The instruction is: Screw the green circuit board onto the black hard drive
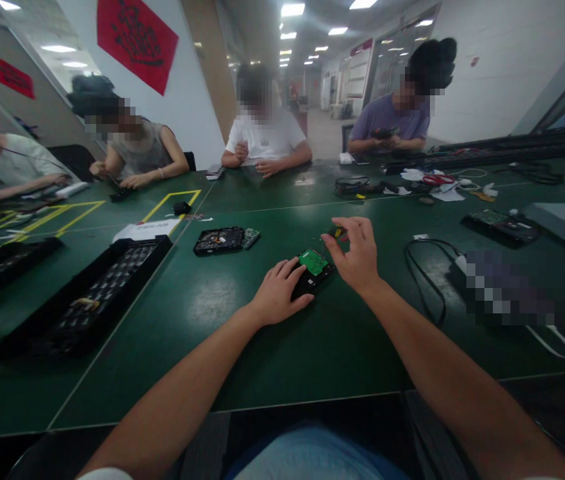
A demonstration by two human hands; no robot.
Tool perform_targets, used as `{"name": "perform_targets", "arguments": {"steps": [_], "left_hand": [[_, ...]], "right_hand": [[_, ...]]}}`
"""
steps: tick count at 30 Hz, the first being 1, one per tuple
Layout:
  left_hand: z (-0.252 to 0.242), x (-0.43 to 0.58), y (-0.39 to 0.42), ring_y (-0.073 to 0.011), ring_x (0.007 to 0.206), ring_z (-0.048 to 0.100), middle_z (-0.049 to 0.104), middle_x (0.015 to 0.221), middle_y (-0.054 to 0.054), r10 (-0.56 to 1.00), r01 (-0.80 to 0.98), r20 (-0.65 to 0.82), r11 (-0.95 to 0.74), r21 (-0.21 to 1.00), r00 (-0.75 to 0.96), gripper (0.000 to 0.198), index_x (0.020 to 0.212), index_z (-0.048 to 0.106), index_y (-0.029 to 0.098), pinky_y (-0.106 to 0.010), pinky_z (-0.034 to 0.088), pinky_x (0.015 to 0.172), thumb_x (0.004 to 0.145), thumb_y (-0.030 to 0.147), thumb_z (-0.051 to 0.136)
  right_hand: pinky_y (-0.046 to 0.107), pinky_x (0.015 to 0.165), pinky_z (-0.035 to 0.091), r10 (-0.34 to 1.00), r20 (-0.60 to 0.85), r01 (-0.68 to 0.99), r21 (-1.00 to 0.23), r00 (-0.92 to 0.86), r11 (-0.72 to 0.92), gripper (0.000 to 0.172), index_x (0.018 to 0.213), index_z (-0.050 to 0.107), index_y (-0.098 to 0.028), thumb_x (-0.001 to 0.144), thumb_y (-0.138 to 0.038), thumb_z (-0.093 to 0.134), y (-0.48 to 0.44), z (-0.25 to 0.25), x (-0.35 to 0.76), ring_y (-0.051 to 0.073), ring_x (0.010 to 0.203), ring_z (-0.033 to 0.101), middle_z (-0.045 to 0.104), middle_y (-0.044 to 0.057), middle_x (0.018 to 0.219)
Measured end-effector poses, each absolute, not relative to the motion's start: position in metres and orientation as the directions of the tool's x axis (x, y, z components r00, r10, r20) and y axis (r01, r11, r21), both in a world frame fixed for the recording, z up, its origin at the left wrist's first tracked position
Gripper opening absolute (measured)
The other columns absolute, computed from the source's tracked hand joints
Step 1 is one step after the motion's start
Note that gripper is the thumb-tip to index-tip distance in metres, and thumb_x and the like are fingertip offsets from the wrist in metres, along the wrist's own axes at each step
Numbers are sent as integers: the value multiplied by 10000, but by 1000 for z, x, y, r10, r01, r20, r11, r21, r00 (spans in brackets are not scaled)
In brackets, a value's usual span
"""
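Observation:
A black hard drive with a green circuit board lies on the green table in front of me. My left hand rests on its left side, fingers spread, the fingertips reaching the edge of the board. Just above the drive's right edge, my right hand pinches a small dark and yellow tool between thumb and fingers. Its tip is too small to make out. To the left sits another hard drive, with a small loose circuit board beside its right end.
A long black tray stands at the left. Right of my hands are a black cable and a pixelated object; behind them lies another drive. Several people work across the table.

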State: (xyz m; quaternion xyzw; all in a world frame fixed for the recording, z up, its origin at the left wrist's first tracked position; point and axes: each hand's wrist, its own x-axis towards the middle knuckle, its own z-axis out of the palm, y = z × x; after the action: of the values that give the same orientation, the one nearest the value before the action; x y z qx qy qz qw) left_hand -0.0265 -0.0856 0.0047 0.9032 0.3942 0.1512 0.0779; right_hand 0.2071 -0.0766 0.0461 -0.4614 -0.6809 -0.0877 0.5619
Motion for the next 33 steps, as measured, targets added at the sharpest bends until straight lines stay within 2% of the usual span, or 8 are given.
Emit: {"name": "perform_targets", "arguments": {"steps": [4,10,14,17,25,29,33], "left_hand": [[6,-27,-86,-389,1544,319,355,1681,-141,736,683,217,-677,274,642,752,1573,441,220,-592,324,1241,947,599,614],[4,-27,-86,-388,1539,328,366,1674,-143,737,685,218,-675,275,639,754,1574,440,222,-586,330,1239,945,597,619],[4,-27,-85,-389,1542,319,365,1675,-142,737,686,217,-675,270,640,762,1577,435,222,-588,329,1238,944,605,618],[4,-27,-85,-395,1541,315,363,1674,-153,736,689,209,-677,260,644,767,1577,435,201,-590,334,1234,950,609,605],[4,-27,-85,-399,1539,318,366,1671,-164,734,687,211,-678,261,645,772,1576,437,190,-592,329,1235,950,609,608],[5,-26,-86,-395,1540,316,362,1673,-160,734,689,209,-679,254,646,773,1578,435,184,-578,329,1238,952,603,607],[6,-26,-86,-389,1537,320,361,1676,-151,734,694,206,-678,242,647,763,1573,446,177,-566,324,1245,957,602,597]], "right_hand": [[444,841,626,523,850,718,-399,57,570,302,1283,609,-281,1000,-385,625,-77,46,208,264,1028,646,618,100,1181],[455,890,629,550,835,689,-413,25,595,361,1398,520,-290,1040,-329,543,-75,42,207,248,1030,676,632,108,1281],[440,823,638,533,844,712,-412,63,569,369,1305,574,-277,979,-425,661,-76,44,207,253,1005,652,592,109,1220],[444,814,630,521,850,729,-407,80,551,328,1252,607,-278,969,-429,675,-77,47,209,245,953,653,586,98,1173],[492,942,607,547,837,704,-400,19,587,412,1448,505,-265,1042,-330,523,-76,42,205,293,1147,665,639,131,1346],[464,879,623,542,840,712,-397,28,578,416,1389,547,-263,1006,-409,614,-76,42,204,287,1105,651,636,126,1266],[450,817,624,539,840,728,-406,59,553,388,1321,588,-267,980,-437,660,-77,44,207,258,976,647,611,111,1193]]}}
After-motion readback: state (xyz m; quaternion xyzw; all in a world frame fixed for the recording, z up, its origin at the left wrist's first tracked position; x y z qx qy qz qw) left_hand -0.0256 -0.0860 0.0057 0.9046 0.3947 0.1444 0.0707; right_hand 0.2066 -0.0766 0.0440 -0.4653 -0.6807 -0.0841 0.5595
